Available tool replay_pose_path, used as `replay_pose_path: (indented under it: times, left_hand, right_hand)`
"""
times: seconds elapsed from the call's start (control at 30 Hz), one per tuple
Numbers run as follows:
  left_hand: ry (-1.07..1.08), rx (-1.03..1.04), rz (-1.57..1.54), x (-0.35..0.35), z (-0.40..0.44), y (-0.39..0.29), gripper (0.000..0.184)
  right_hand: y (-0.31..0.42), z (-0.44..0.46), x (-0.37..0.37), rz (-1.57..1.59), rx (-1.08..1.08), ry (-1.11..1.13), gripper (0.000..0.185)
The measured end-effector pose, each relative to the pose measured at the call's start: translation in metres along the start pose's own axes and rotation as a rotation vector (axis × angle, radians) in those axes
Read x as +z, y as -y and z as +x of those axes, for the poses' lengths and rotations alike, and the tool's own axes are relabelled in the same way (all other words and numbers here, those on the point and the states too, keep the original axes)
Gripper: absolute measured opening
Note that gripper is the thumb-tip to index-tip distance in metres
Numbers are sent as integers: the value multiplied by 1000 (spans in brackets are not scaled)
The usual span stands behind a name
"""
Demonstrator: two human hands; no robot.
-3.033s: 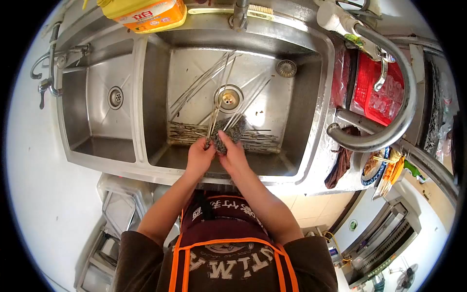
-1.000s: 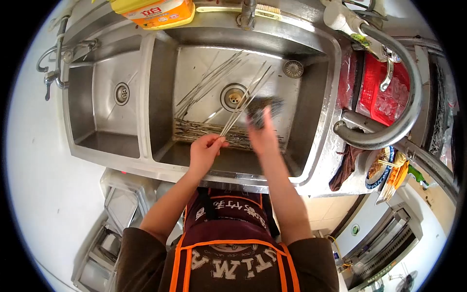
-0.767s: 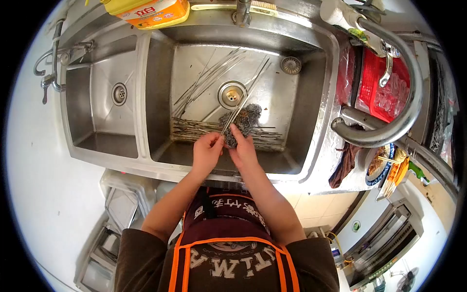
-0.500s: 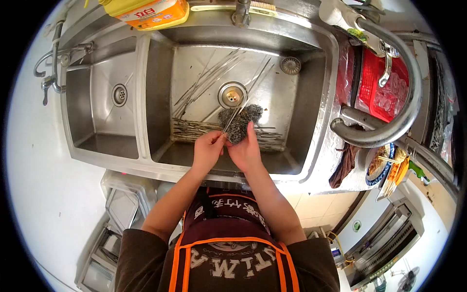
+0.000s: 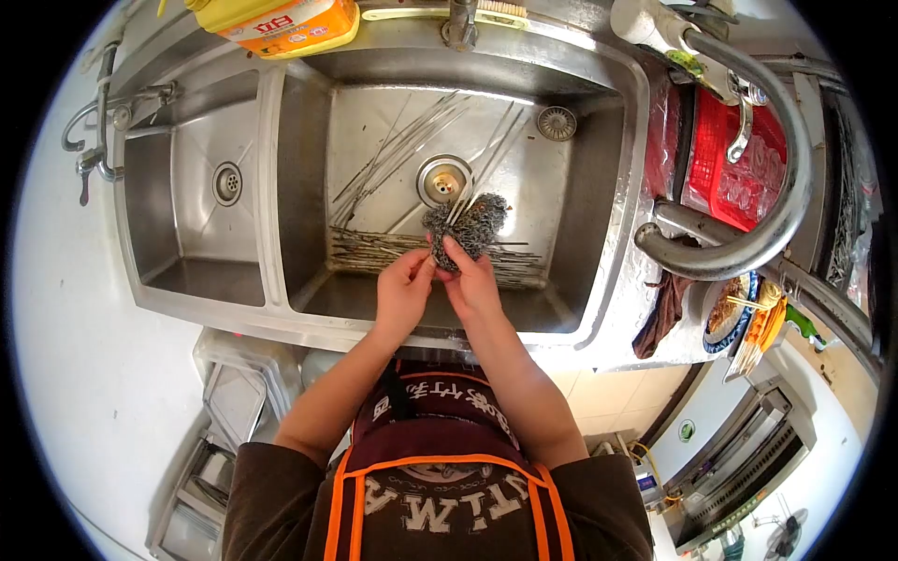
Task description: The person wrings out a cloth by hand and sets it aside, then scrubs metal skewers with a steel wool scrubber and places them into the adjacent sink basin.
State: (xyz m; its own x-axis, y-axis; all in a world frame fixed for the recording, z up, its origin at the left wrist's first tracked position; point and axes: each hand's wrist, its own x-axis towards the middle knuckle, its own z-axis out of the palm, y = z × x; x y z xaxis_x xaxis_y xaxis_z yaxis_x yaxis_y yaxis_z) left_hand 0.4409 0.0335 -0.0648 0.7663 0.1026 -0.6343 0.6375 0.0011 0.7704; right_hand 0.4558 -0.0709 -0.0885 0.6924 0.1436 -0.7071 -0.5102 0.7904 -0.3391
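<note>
Over the large sink basin [image 5: 309, 187], my right hand [image 5: 474, 288] grips a grey steel wool scourer [image 5: 482, 224], its thumb pressed on top. My left hand [image 5: 404, 290] is closed in a pinch at the near end of a few thin metal skewers [image 5: 456, 211]. These skewers pass through or along the steel wool and point away from me; the wool hides part of them. A row of dark, dirty skewers [image 5: 369, 249] lies crosswise behind my hands. Shinier skewers [image 5: 398, 150] lie slanted on the basin floor at the left.
The basin has a drain [image 5: 444, 181] and a loose strainer [image 5: 557, 123]. A smaller basin [image 5: 215, 224] adjoins on the left. Along the back stand a yellow detergent jug [image 5: 290, 28] and a tap [image 5: 460, 26]. A curved metal pipe [image 5: 795, 168] and a red basket [image 5: 739, 178] are at the right.
My right thumb has come over the top of the steel wool, closing it around the skewers. The left hand keeps its pinch with little movement.
</note>
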Motion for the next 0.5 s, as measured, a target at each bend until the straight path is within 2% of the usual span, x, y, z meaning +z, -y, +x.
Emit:
replay_pose_path:
  times: [0.1, 0.17, 0.23, 0.27, 0.3, 0.33, 0.37, 0.43, 0.5]
  left_hand:
    - [46, 81, 108, -7, -2, -1, 16]
    - [59, 72, 163, -13, -10, -3, 16]
    - [74, 65, 221, -20, -16, -5, 17]
    - [88, 80, 237, -24, -20, -5, 17]
    - [102, 94, 253, -28, -23, -5, 18]
    - [102, 94, 255, -30, -25, -3, 18]
    - [76, 77, 241, -32, -25, -1, 18]
    - [50, 63, 227, -36, -22, 0, 17]
    - [-3, 2, 186, -40, -16, 1, 16]
  right_hand:
    - [9, 4, 6, -86, 15, -100, 29]
    - [24, 29, 1, -63, -154, -300, 35]
    - [58, 61, -6, -95, -296, -264, 38]
    - [82, 73, -5, -121, -291, -260, 38]
    - [101, 75, 10, -58, -308, -336, 37]
    - [109, 91, 0, -42, -391, -255, 37]
    - [118, 98, -14, 34, -432, -266, 37]
    - [118, 101, -27, 110, -474, -273, 36]
    - [102, 83, -41, 12, -432, -168, 32]
